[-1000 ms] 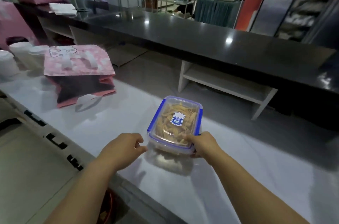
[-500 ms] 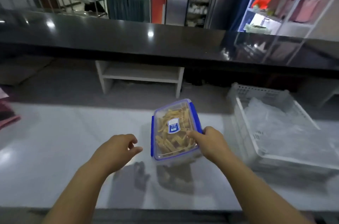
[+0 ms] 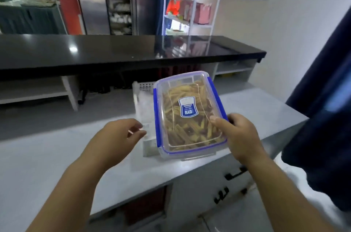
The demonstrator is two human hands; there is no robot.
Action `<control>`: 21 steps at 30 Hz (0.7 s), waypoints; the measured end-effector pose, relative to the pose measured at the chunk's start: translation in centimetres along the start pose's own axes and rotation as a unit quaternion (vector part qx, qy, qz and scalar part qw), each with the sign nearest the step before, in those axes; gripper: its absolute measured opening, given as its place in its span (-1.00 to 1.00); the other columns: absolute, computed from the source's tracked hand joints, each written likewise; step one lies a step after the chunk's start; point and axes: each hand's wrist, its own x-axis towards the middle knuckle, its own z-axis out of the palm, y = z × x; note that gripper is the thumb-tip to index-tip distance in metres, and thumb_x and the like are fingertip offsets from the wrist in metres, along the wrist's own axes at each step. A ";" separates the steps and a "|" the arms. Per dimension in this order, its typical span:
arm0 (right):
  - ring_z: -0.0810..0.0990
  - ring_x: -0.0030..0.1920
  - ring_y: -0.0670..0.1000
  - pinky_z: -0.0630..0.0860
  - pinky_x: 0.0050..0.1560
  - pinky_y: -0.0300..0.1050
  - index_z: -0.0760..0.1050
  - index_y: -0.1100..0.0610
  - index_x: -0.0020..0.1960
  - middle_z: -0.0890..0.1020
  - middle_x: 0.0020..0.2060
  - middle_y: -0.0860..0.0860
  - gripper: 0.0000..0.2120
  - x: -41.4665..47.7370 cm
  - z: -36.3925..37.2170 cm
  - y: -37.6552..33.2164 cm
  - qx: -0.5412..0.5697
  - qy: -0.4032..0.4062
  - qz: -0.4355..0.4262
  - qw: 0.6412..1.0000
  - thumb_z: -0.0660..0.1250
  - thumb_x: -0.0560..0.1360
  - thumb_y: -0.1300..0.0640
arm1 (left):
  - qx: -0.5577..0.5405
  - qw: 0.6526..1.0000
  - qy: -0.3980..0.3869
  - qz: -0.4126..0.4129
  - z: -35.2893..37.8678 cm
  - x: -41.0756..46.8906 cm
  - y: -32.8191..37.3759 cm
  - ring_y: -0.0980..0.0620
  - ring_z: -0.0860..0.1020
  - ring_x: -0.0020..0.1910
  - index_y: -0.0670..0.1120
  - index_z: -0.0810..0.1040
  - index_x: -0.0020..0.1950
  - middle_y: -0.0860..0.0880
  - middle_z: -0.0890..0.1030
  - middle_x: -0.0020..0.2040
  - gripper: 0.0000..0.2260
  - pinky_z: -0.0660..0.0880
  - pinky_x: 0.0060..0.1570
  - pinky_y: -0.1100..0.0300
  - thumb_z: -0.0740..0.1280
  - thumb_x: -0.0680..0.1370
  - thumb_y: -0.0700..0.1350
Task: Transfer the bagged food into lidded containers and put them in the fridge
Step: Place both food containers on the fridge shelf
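The left hand [image 3: 121, 135] hovers over the grey counter [image 3: 38, 155], fingers loosely curled, holding nothing. Just right of it, the lidded container [image 3: 187, 87] of yellow food strips is held up in front of a white basket [image 3: 141, 97], gripped at its near right edge by the right hand [image 3: 242, 136], thumb on the lid

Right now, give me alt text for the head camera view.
The right hand grips a clear lidded container with blue clips, full of yellow food strips, over a grey counter. The left hand hovers beside it, holding nothing.
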 end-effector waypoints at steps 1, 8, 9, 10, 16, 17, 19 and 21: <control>0.66 -0.26 -0.08 0.56 -0.31 -0.19 0.54 0.15 -0.12 0.66 -0.26 0.00 -0.76 -0.3 -2.1 0.9 0.001 0.023 0.002 1.000 0.35 0.47 -0.04 | -0.024 0.999 0.002 0.024 1.1 0.3 2.1 0.13 0.55 -0.10 0.03 0.55 0.14 0.11 0.59 -0.05 -0.77 0.45 -0.16 0.24 0.25 0.55 0.07; 0.66 -0.25 -0.03 0.60 -0.22 -0.05 0.53 0.12 -0.15 0.67 -0.26 0.01 -0.77 -4.0 -15.1 7.7 -0.007 0.166 0.078 0.983 0.37 0.44 -0.05 | -0.110 0.974 -0.108 0.165 10.6 2.6 16.4 0.26 0.55 -0.14 0.18 0.53 -0.04 0.27 0.56 -0.18 -0.89 0.53 -0.11 0.17 0.22 0.56 0.08; 0.64 -0.27 -0.05 0.57 -0.25 -0.10 0.53 0.13 -0.19 0.67 -0.30 -0.01 -0.77 -4.6 -16.7 8.7 -0.014 0.191 0.090 0.977 0.38 0.44 -0.05 | -0.113 0.969 -0.128 0.179 12.1 2.9 18.3 0.27 0.55 -0.15 0.16 0.54 -0.04 0.26 0.57 -0.18 -0.89 0.52 -0.14 0.20 0.23 0.56 0.08; 0.62 -0.32 -0.09 0.53 -0.29 -0.17 0.53 0.13 -0.22 0.66 -0.34 -0.03 -0.77 -5.2 -18.4 9.7 -0.018 0.215 0.101 0.971 0.38 0.43 -0.04 | -0.113 0.963 -0.147 0.194 13.6 3.2 20.1 0.29 0.55 -0.17 0.16 0.54 -0.05 0.25 0.58 -0.19 -0.90 0.50 -0.17 0.23 0.24 0.55 0.09; 0.50 -0.36 -0.01 0.38 -0.35 -0.14 0.51 0.19 -0.25 0.58 -0.39 0.01 -0.72 -8.0 -27.5 15.7 -0.026 0.338 0.179 0.924 0.39 0.44 -0.04 | -0.085 0.917 -0.261 0.288 23.2 3.9 31.5 0.18 0.57 -0.21 0.08 0.54 -0.06 0.11 0.63 -0.20 -0.83 0.53 -0.16 0.20 0.20 0.57 0.09; 0.51 -0.35 0.01 0.39 -0.34 -0.12 0.51 0.19 -0.24 0.58 -0.38 0.01 -0.72 -8.3 -29.0 16.8 -0.025 0.356 0.190 0.915 0.39 0.44 -0.04 | -0.081 0.908 -0.277 0.302 24.9 4.0 33.4 0.15 0.57 -0.21 0.05 0.55 -0.07 0.08 0.63 -0.20 -0.81 0.53 -0.15 0.17 0.19 0.57 0.09; 0.56 -0.30 0.06 0.43 -0.29 -0.07 0.53 0.17 -0.22 0.62 -0.33 0.04 -0.71 -8.8 -32.1 19.1 -0.020 0.388 0.210 0.897 0.39 0.42 -0.08 | -0.072 0.892 -0.304 0.326 28.3 4.4 37.3 0.09 0.57 -0.23 0.00 0.55 -0.10 0.03 0.63 -0.23 -0.78 0.51 -0.17 0.15 0.20 0.57 0.09; 0.59 -0.25 0.08 0.45 -0.25 -0.05 0.54 0.13 -0.20 0.64 -0.29 0.06 -0.67 -9.1 -35.2 21.2 -0.021 0.421 0.229 0.878 0.38 0.37 -0.16 | -0.074 0.875 -0.327 0.349 31.9 4.9 41.2 0.05 0.59 -0.22 -0.03 0.56 -0.11 0.00 0.64 -0.23 -0.75 0.54 -0.14 0.08 0.22 0.56 0.10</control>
